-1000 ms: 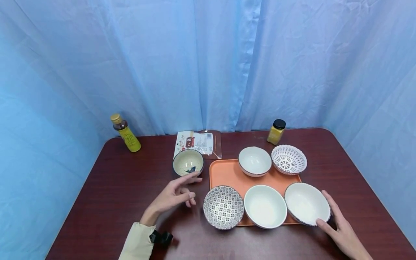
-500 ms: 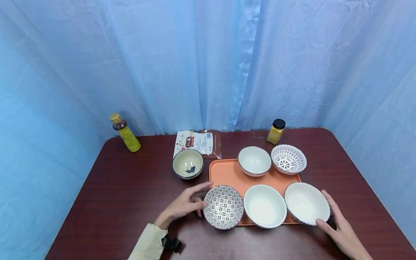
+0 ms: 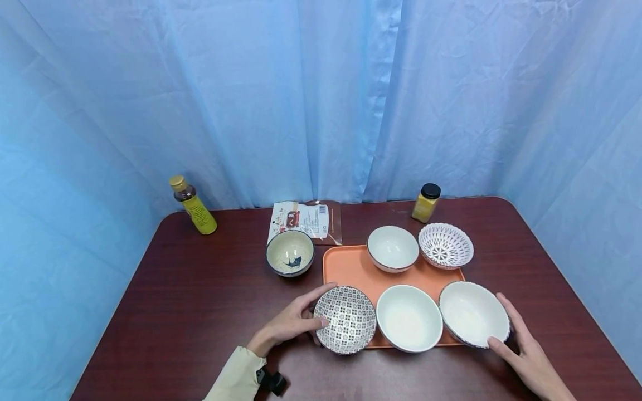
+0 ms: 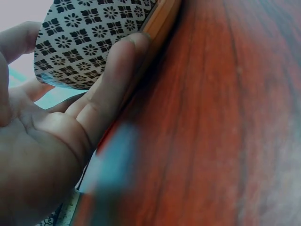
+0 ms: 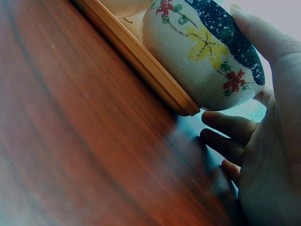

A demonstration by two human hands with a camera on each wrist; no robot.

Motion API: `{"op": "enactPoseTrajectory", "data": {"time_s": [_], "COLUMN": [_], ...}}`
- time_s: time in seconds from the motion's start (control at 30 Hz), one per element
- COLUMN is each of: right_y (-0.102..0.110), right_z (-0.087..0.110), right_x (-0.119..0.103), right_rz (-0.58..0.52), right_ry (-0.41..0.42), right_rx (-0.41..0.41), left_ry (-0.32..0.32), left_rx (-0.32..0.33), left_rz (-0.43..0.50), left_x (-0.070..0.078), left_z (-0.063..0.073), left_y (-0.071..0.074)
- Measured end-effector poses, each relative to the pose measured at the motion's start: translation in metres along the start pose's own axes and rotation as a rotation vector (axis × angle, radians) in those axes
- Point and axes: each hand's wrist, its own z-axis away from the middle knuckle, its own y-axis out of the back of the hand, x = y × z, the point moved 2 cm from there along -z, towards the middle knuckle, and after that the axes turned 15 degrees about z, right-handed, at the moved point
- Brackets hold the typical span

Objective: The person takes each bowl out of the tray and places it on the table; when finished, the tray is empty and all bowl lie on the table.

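Observation:
My left hand (image 3: pixel 295 323) holds the left side of a black-and-white patterned bowl (image 3: pixel 347 320), thumb over its rim and fingers along the outer wall. The left wrist view shows that bowl's flower-patterned outside (image 4: pixel 89 40) close to the fingers. With thumb at the rim and fingers round the side, my right hand (image 3: pixel 526 348) holds a bowl (image 3: pixel 473 313) that is white inside. Its outside carries painted flowers (image 5: pixel 204 44) and a dark speckled band. Between these two is a plain white bowl (image 3: pixel 408 317). All three sit along the near edge of an orange tray (image 3: pixel 346 267).
On the tray's back part stand another white bowl (image 3: pixel 393 248) and a purple-patterned bowl (image 3: pixel 446 246). A bowl with a blue fish (image 3: pixel 290 253) stands left of the tray before a food packet (image 3: pixel 306 221). Behind are a yellow jar (image 3: pixel 426 203) and, far left, a bottle (image 3: pixel 195 206).
My left hand has moved right and nearer, from beside the fish bowl to the patterned bowl, and taken hold of its left side. My right hand and the bowls have stayed put.

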Motion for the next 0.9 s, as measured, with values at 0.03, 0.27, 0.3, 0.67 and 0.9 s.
{"op": "enactPoseTrajectory", "data": {"time_s": [0.03,0.27,0.3,0.67,0.9], "right_y": [0.0000,0.0003,0.0006,0.0002,0.0008], "right_z": [-0.0002,-0.0007,-0.0007,0.0013,0.0015], "right_x": [0.0001,0.0013,0.0014,-0.0004,-0.0002], "right_rz": [0.002,0.035,0.036,-0.009,-0.022], "right_ry": [-0.003,-0.040,-0.039,0.009,0.030], "right_rx": [-0.003,-0.030,-0.032,0.001,0.011], "left_ry": [0.001,-0.028,-0.036,-0.091,-0.123], "left_rx": [-0.002,-0.031,-0.037,-0.045,-0.027], "left_rz": [0.005,0.062,0.069,0.102,0.134], "left_x": [-0.0002,-0.0037,-0.0042,-0.0051,0.0023], "left_z": [0.0002,0.0003,0.0001,-0.0013,0.0010], "left_y": [0.0001,0.0025,0.0028,0.0037,0.0047]}}
